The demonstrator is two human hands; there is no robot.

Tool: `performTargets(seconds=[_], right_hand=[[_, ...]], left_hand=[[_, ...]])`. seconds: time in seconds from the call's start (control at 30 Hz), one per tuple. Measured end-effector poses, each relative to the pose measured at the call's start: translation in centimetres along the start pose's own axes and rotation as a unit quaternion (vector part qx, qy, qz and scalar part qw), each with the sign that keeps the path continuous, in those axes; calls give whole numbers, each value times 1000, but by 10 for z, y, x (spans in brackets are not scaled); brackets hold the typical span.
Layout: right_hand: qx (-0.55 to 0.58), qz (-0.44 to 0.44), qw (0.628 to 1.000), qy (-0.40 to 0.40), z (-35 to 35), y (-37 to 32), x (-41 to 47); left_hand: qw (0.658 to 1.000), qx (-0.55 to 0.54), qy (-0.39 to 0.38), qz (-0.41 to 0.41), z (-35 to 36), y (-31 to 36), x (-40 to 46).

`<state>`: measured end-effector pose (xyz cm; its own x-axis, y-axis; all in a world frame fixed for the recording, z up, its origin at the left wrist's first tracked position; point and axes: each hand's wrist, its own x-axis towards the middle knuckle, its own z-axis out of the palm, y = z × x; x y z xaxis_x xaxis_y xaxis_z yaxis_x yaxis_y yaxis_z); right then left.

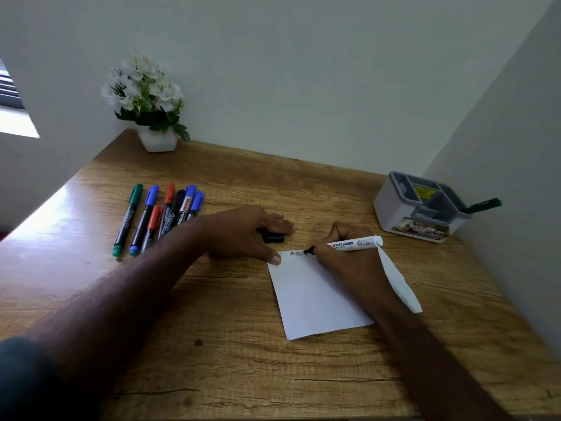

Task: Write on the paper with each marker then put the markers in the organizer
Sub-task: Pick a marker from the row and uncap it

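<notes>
A white sheet of paper [315, 296] lies on the wooden desk [230, 354] with "ABC" written along its top edge. My right hand [349, 256] grips a white whiteboard marker [356, 243], its black tip touching the paper after the letters. My left hand [246, 232] rests flat on the desk, thumb pressing the paper's top left corner. The marker's black cap [273, 238] lies under the left hand's fingers. Several capped markers [161, 217] in green, blue, red and black lie in a row at the left. A grey organizer [422, 208] stands at the right with one green marker [482, 205] in it.
A white pot of white flowers [151, 104] stands at the desk's back left corner. Walls close the desk at the back and right. The paper's right part [400, 287] is folded up off the desk.
</notes>
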<state>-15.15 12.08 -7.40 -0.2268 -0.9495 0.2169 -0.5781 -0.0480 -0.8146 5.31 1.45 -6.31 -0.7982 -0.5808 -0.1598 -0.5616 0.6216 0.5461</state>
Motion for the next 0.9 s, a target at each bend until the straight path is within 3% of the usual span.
performTargets(seconds=[0.9], right_hand=[[-2, 16, 1000, 20, 2, 7, 3]], left_hand=[[1000, 1, -3, -2, 0, 0, 0]])
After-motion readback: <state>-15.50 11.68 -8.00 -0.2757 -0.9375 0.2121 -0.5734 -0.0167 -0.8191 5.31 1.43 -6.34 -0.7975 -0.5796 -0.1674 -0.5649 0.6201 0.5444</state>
